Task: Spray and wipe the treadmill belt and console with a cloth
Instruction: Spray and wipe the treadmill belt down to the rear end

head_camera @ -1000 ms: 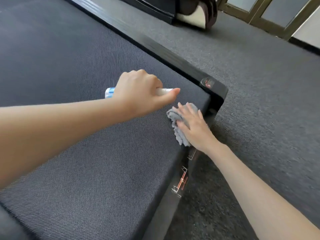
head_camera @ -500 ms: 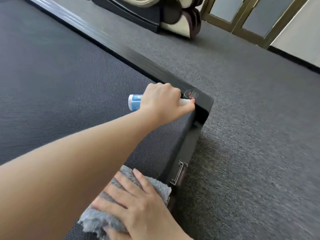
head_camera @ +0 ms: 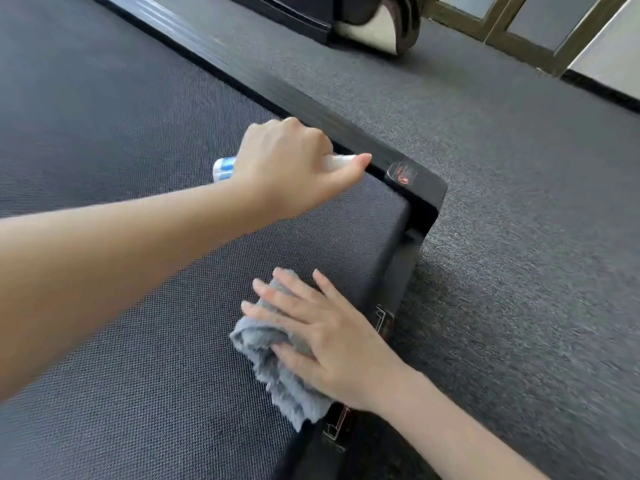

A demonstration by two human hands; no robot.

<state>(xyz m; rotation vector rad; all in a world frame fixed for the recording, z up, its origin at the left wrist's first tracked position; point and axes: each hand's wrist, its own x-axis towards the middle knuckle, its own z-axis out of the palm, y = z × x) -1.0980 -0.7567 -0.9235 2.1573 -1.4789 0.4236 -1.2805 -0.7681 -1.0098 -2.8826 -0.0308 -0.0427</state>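
Note:
The dark textured treadmill belt [head_camera: 138,168] fills the left and middle of the head view. My left hand [head_camera: 287,168] is closed around a small white spray bottle with a blue label [head_camera: 224,168], held sideways just above the belt near its rear corner. My right hand [head_camera: 322,337] lies flat with fingers spread on a grey fluffy cloth [head_camera: 284,379], pressing it onto the belt at the rear edge. The console is out of view.
A black side rail [head_camera: 277,88] runs along the belt's far side to a corner cap with a red sticker [head_camera: 403,176]. Grey carpet [head_camera: 519,237] surrounds the treadmill. A dark and cream machine base [head_camera: 367,26] and framed glass doors [head_camera: 519,19] stand behind.
My right hand slid the cloth along the rear edge toward me, then partway back toward the corner. My left hand with the bottle stayed near the corner.

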